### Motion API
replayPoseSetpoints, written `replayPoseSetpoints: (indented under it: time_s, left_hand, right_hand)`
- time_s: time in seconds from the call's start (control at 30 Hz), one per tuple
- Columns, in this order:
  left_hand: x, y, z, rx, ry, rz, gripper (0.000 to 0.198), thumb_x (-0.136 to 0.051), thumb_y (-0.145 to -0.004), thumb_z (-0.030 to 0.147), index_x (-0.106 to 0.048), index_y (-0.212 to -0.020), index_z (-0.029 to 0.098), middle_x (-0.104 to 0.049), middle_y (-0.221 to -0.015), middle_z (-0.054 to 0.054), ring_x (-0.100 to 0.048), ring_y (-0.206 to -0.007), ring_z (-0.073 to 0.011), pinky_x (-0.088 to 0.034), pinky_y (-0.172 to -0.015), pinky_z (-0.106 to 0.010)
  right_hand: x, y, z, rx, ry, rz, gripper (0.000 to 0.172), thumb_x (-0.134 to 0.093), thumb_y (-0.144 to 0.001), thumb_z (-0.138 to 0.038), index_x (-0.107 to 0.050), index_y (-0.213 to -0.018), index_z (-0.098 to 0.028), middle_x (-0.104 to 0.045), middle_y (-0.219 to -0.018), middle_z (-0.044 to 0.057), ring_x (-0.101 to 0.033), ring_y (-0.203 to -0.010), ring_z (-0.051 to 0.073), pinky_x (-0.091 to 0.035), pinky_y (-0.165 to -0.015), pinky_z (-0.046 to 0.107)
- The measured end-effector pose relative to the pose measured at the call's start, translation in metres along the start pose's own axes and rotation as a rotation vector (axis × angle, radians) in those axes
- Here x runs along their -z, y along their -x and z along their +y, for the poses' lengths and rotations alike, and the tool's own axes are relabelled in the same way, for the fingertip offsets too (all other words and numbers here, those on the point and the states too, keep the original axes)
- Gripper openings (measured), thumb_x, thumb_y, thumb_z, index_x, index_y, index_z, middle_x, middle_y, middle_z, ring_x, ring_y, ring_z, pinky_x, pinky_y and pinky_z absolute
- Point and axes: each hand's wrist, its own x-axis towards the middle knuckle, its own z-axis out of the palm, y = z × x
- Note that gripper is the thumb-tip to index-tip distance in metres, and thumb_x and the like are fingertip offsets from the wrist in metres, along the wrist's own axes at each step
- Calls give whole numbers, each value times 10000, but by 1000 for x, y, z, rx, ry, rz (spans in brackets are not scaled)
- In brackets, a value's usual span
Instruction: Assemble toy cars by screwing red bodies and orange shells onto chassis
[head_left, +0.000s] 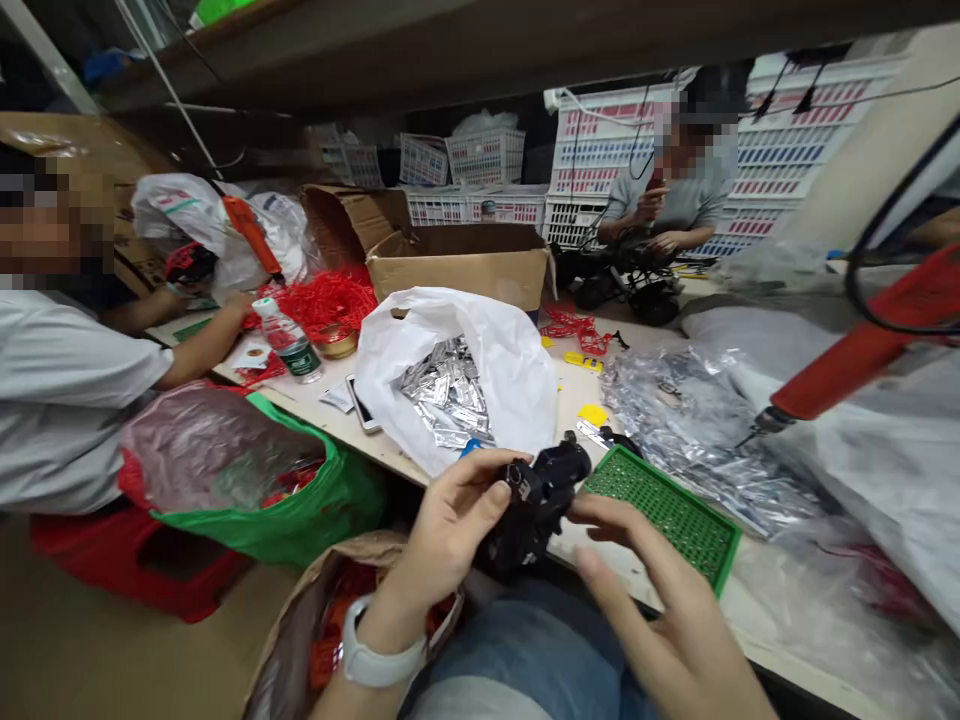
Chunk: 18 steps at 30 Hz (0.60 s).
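My left hand (450,520) is wrapped round a black plastic part (536,500), thumb and fingers pinching its upper end over my lap. My right hand (652,600) reaches in from the right, its fingers stretched out and touching the part's right side. A white watch sits on my left wrist. Just beyond the part lies a green perforated tray (675,515) on the table edge. Behind my hands stands a white plastic bag (487,340) holding several silver foil packets (446,395).
A red-handled electric screwdriver (855,360) hangs at the right above crumpled clear plastic. A cardboard box (461,260), red plastic pieces (326,300), a bottle and a phone lie on the table. A green bag (322,510) stands left. One person sits at left, another at the back.
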Motion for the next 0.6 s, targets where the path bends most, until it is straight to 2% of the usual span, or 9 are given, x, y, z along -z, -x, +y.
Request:
replayPoseSetpoints:
  time_s: [0.13, 0.27, 0.33, 0.4, 0.47, 0.53, 0.6]
  left_hand:
    - [-40, -22, -25, 133, 225, 37, 393, -839, -799, 486, -780, -1103, 244, -794, -1110, -76, -711, -1093, -267, -527, -956, -341]
    - [-56, -40, -48, 227, 257, 54, 450, -880, -735, 484, -781, -1087, 221, -796, -1118, -87, -688, -1133, -283, -488, -1004, -365]
    - [-56, -41, -58, 284, 267, 64, 455, -893, -713, 483, -790, -1070, 221, -799, -1121, -87, -680, -1152, -287, -477, -1010, -358]
    - [-54, -40, -65, 336, 295, 91, 431, -885, -722, 476, -798, -1067, 232, -800, -1132, -78, -676, -1170, -286, -478, -1000, -340]
    - [-51, -37, -68, 364, 327, 131, 391, -867, -747, 454, -803, -1068, 240, -801, -1117, -70, -685, -1156, -283, -489, -975, -328]
    - [-49, -35, -69, 376, 347, 160, 361, -857, -758, 428, -808, -1065, 243, -803, -1088, -65, -701, -1113, -278, -505, -933, -320]
    - [-48, -36, -69, 388, 350, 172, 352, -858, -757, 412, -812, -1061, 240, -803, -1072, -66, -711, -1080, -274, -515, -889, -309]
  right_hand:
    - [42, -7, 16, -75, 95, 184, 267, -612, -969, -471, -738, -1143, -314, -791, -1150, 26, -765, -1050, 221, -631, -819, 265]
    - [70, -28, 24, -156, 148, 277, 364, -593, -952, -574, -754, -1095, -280, -796, -1121, 57, -768, -998, 241, -624, -789, 311]
    - [74, -54, 29, -138, 179, 216, 407, -565, -957, -601, -745, -1093, -262, -792, -1115, 74, -763, -976, 253, -621, -775, 347]
    - [72, -92, 40, -103, 294, 75, 402, -511, -995, -561, -720, -1128, -244, -780, -1139, 88, -750, -995, 254, -615, -796, 369]
    - [64, -134, 56, -99, 591, -82, 332, -435, -1051, -390, -687, -1181, -217, -760, -1181, 92, -726, -1055, 222, -596, -871, 354]
    - [54, -175, 75, -96, 707, -117, 264, -476, -1028, -242, -693, -1160, -169, -737, -1215, 131, -676, -1160, 248, -543, -996, 397]
    - [43, -208, 94, -85, 810, -143, 223, -525, -1012, -207, -699, -1140, -149, -698, -1267, 157, -612, -1253, 292, -495, -1059, 476]
